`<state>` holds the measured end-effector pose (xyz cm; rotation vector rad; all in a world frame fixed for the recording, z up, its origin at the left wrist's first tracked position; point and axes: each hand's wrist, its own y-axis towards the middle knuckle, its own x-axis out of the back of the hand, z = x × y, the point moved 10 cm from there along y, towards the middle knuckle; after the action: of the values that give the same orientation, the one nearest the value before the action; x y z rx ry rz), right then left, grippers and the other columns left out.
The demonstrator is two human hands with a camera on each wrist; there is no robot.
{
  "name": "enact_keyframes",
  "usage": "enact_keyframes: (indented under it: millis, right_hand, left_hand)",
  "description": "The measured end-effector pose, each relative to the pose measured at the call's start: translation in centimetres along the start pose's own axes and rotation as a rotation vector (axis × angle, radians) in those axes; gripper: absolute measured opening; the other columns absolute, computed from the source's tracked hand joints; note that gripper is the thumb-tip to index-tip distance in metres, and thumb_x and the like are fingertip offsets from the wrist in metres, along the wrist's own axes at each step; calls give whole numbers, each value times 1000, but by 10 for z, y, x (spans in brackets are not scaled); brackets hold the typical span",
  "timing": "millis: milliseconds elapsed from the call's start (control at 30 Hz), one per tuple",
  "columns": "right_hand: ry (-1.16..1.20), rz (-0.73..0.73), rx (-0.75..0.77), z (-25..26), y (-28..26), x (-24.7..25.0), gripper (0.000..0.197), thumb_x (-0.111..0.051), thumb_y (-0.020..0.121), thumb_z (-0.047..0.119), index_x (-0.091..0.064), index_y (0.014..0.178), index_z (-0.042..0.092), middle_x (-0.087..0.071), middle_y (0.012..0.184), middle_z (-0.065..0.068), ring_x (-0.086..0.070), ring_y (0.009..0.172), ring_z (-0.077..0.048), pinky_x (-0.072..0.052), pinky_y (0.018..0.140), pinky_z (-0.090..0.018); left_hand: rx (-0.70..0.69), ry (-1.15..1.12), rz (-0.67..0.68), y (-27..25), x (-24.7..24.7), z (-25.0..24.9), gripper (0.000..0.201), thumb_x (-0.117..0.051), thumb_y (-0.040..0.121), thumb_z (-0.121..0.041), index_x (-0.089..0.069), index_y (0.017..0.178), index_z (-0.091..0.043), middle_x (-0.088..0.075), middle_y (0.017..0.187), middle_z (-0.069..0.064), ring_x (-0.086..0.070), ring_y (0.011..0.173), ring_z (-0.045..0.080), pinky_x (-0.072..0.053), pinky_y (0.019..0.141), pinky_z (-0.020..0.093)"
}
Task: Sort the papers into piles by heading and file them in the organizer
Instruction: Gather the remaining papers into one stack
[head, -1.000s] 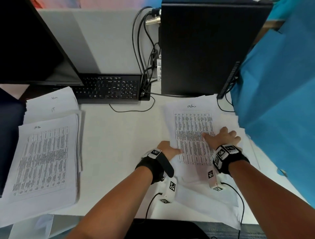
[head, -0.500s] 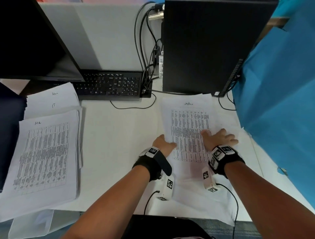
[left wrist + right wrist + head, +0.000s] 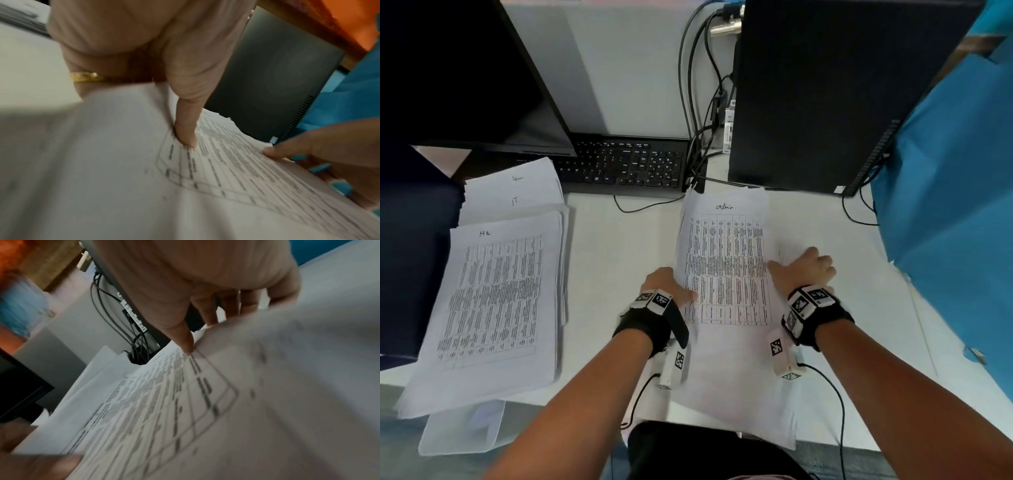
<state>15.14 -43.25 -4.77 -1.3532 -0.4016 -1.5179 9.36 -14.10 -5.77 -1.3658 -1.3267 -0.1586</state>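
Pinching the "admin" sheet [image 3: 726, 263] by its side edges, left hand [image 3: 666, 286] and right hand [image 3: 803, 272] each have thumb on top and fingers curled under, sheet mid-worktop [image 3: 619, 240] before the computer tower [image 3: 815, 92], sorted piles [image 3: 493, 291] at the left edge.
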Motion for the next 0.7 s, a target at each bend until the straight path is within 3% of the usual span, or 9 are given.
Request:
enact_keyframes:
  millis: [67, 167, 300, 467, 533, 600, 700]
  right_hand:
    - [-54, 0, -69, -8, -2, 2, 88, -68, 70, 61, -35, 129, 4, -42, 129, -15, -40, 120, -32, -41, 94, -48]
    - [-43, 59, -69, -3, -2, -7, 90, -72, 68, 60, -37, 128, 2, -47, 129, -16, -43, 120, -32, -40, 95, -43]
    - [-9, 188, -10, 9, -2, -23, 67, -73, 72, 48, -53, 120, 5, -61, 119, -13, -54, 113, -34, -43, 99, -41]
    - [236, 365, 42, 9, 4, -30, 42, -78, 75, 24, -64, 109, 4, -65, 104, -8, -62, 100, -28, -49, 86, -32]
    - [368, 517, 25, 0, 3, -32, 60, -89, 59, 34, -65, 109, 11, -68, 106, -2, -62, 105, -26, -44, 92, -35]
    - [395, 597, 28, -17, 18, -41, 82, -92, 37, 52, -68, 108, 18, -71, 108, -1, -64, 107, -29, -45, 99, -45]
    - [447, 697, 29, -38, 41, -59, 81, -93, 42, 49, -70, 112, 16, -68, 114, -5, -64, 107, -27, -45, 101, -53]
  left_hand:
    - [9, 38, 19, 1, 4, 9, 59, -76, 75, -39, -51, 119, -8, -58, 121, 8, -58, 110, 27, -48, 88, 34]
    - [10, 53, 59, -1, 6, 15, 62, -79, 73, -35, -51, 120, -7, -58, 121, 9, -58, 111, 27, -48, 89, 34]
    - [-9, 79, 119, -4, 2, 21, 59, -80, 72, -33, -53, 117, -6, -61, 118, 7, -59, 108, 25, -49, 87, 30]
    - [-58, 73, 139, 1, -2, 24, 65, -81, 70, -35, -51, 120, -7, -59, 120, 7, -57, 111, 25, -49, 93, 33]
    - [-73, 7, 132, 3, 0, 26, 69, -82, 68, -36, -51, 123, -9, -59, 123, 6, -56, 113, 25, -47, 95, 34]
    - [-70, -43, 121, 6, 4, 28, 76, -80, 69, -43, -46, 128, -7, -55, 128, 7, -53, 117, 25, -45, 96, 34]
    - [-67, -180, 180, 9, 7, 30, 97, -79, 61, -60, -41, 132, -4, -51, 132, 5, -50, 119, 24, -44, 97, 34]
